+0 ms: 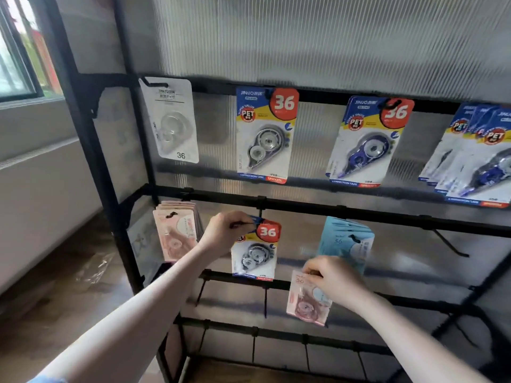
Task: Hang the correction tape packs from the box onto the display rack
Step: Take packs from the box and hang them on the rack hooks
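My left hand [224,233] pinches the top of a blue and yellow correction tape pack [255,250] with a red "36" badge, at a hook on the second bar of the black display rack [304,208]. My right hand [331,280] holds a pink correction tape pack [305,302] by its top, lower down in front of the third bar. The box is not in view.
The top bar carries a white pack [172,120], two blue "36" packs [265,136] [367,142] and a bunch of blue packs [475,156]. The second bar holds stacked pink packs [175,233] and light blue packs [345,241]. An empty hook [450,244] juts out at right. Lower bars have bare hooks.
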Available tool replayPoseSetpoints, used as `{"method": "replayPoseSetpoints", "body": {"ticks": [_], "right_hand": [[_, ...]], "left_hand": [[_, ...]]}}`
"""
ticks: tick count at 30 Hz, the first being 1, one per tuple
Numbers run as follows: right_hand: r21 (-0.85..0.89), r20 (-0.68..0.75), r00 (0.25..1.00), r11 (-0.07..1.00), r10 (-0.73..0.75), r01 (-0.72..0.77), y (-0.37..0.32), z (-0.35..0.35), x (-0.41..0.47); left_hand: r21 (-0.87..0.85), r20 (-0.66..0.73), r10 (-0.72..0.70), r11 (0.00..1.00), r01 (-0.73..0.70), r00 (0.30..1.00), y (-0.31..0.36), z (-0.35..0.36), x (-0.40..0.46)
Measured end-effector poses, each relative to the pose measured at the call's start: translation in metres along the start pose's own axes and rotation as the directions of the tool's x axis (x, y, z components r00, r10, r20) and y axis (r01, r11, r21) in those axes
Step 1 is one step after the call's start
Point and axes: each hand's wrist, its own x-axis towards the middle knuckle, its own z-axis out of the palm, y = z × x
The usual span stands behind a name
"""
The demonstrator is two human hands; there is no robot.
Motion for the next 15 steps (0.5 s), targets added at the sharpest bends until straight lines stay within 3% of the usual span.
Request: {"method": "replayPoseSetpoints", "body": {"ticks": [7, 15], "right_hand": [[0.0, 0.034, 0.998, 0.999, 0.048, -0.048, 0.004, 0.0, 0.002], [-0.009, 0.052, 0.998, 0.999, 0.038, -0.038, 0.002, 0.001, 0.007]], "left_hand": [[-0.142, -0.005, 0.052, 0.988, -0.052, 0.999, -0.003, 0.005, 0.006], [-0.134, -0.066, 0.037, 0.99, -0.046, 0.997, -0.001, 0.016, -0.001]]}}
